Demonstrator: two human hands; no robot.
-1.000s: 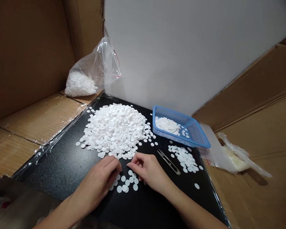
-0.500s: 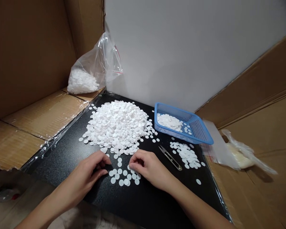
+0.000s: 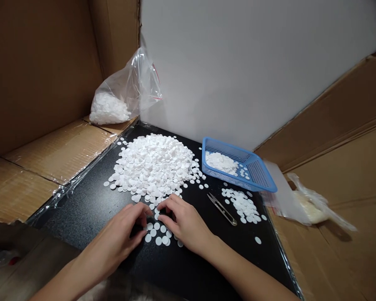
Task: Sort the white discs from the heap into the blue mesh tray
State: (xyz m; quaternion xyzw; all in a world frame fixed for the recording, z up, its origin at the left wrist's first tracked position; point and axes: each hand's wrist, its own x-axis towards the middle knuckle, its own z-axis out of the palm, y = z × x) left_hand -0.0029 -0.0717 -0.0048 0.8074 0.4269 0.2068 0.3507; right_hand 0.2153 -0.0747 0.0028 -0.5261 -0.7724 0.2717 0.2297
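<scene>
A large heap of small white round discs (image 3: 155,163) lies on the black tabletop (image 3: 81,213). In front of it is a loose cluster of the same discs (image 3: 157,226). My left hand (image 3: 128,225) is at the cluster's left edge, its fingers bent and the thumb apart from the forefinger. Over the cluster's right side reaches my right hand (image 3: 184,221), thumb and forefinger parted close to a couple of discs; some discs are hidden under it. Nothing shows in either hand.
Right of the heap stands a blue plastic basket (image 3: 238,182) holding more discs. Thread snips (image 3: 222,210) lie beside a smaller spread of discs (image 3: 245,207). A clear bag of white pieces (image 3: 109,108) sits back left; another plastic bag (image 3: 316,209) is at right.
My right hand has shifted left and away from me, and its thumb and forefinger have parted. My left hand has moved slightly right, closer to it. The view has shifted slightly.
</scene>
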